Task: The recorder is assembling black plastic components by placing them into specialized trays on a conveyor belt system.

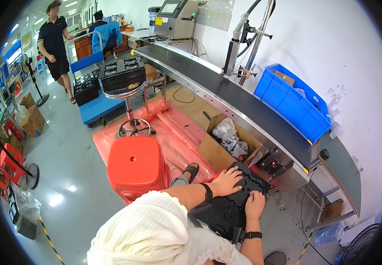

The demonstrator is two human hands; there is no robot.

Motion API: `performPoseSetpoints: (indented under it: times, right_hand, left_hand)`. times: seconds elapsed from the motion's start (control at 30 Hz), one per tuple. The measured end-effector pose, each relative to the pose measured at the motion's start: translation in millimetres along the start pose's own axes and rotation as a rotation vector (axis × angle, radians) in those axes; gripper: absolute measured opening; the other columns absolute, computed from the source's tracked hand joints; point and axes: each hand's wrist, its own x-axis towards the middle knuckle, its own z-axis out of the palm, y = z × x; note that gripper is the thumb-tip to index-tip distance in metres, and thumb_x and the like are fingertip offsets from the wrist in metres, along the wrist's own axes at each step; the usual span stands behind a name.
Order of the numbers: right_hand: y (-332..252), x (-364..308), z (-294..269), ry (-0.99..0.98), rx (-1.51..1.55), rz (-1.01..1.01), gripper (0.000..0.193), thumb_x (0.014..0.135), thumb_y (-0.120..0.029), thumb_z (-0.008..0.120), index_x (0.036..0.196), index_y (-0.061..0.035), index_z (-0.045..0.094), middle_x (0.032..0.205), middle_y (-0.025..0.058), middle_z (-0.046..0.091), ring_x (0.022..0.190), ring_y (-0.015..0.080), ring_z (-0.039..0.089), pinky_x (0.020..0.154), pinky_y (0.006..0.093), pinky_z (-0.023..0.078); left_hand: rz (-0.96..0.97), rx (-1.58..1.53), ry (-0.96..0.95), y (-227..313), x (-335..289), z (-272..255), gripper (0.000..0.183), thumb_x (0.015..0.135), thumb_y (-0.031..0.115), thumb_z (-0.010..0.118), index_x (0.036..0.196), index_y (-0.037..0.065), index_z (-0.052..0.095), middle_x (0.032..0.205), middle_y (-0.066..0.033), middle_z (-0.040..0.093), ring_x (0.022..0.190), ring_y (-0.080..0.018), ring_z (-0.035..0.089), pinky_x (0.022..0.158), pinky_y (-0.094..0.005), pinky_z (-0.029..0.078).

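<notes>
A black plastic tray [221,215] with shaped recesses lies low in front of me, below the end of the conveyor. My left hand [227,182] rests on its far part, fingers spread and lying flat. Along the tray's right side, my right hand [255,206] has its fingers curled against the edge. A dark band circles each wrist. What supports the tray underneath is hidden, and my off-white sleeve [142,225] covers much of the lower foreground.
A black conveyor belt [208,84] runs across, with a blue crate [290,104] beside it. Below stands an open cardboard box [217,152] holding plastic bags. A red stool [133,163] is at left; stacked black trays [122,81] sit on a round stool. A person [55,44] walks behind.
</notes>
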Motion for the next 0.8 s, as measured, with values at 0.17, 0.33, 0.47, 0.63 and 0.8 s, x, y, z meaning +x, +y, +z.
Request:
performPoseSetpoints:
  times: [0.17, 0.33, 0.47, 0.63, 0.8]
  right_hand:
    - [-1, 0, 0, -0.005, -0.011, 0.01, 0.007, 0.078, -0.002, 0.055, 0.083, -0.0039, 0.059, 0.083, 0.0127, 0.058, 0.081, 0.0329, 0.054, 0.074, 0.0425, 0.043]
    - [3, 0, 3, 0.017, -0.007, -0.001, 0.007, 0.077, -0.002, 0.055, 0.083, -0.0041, 0.059, 0.082, 0.0124, 0.058, 0.08, 0.0326, 0.054, 0.073, 0.0427, 0.043]
    - [2, 0, 2, 0.025, 0.005, -0.006, 0.007, 0.077, -0.002, 0.055, 0.083, -0.0041, 0.06, 0.082, 0.0125, 0.058, 0.08, 0.0324, 0.054, 0.073, 0.0428, 0.043]
    - [2, -1, 2, 0.018, 0.008, 0.0, 0.008, 0.077, -0.002, 0.055, 0.083, -0.0041, 0.06, 0.082, 0.0125, 0.058, 0.08, 0.0323, 0.054, 0.073, 0.0426, 0.044]
    - [1, 0, 1, 0.01, 0.004, 0.007, 0.008, 0.077, -0.002, 0.055, 0.083, -0.0037, 0.06, 0.082, 0.0126, 0.058, 0.08, 0.0325, 0.054, 0.074, 0.0424, 0.044]
  left_hand:
    - [-0.004, 0.003, -0.015, 1, 0, -2, 0.051, 0.09, 0.041, 0.053, 0.125, 0.004, 0.053, 0.139, -0.0116, 0.041, 0.137, -0.0308, 0.024, 0.104, -0.0508, 0.032]
    - [-0.017, 0.0, -0.036, 2, 0, -4, 0.052, 0.09, 0.041, 0.052, 0.127, 0.005, 0.052, 0.139, -0.0115, 0.04, 0.138, -0.0305, 0.023, 0.105, -0.0509, 0.031]
    - [-0.044, -0.003, -0.088, 6, 1, -10, 0.054, 0.091, 0.042, 0.051, 0.129, 0.005, 0.05, 0.142, -0.0112, 0.039, 0.138, -0.031, 0.023, 0.109, -0.0488, 0.028]
    - [-0.041, 0.005, -0.077, 4, 0, -8, 0.053, 0.091, 0.042, 0.051, 0.129, 0.005, 0.05, 0.142, -0.011, 0.039, 0.138, -0.031, 0.024, 0.109, -0.0485, 0.028]
    - [-0.039, 0.006, -0.076, 4, 1, -7, 0.053, 0.091, 0.042, 0.051, 0.129, 0.005, 0.05, 0.141, -0.0113, 0.039, 0.138, -0.0313, 0.024, 0.109, -0.0487, 0.028]
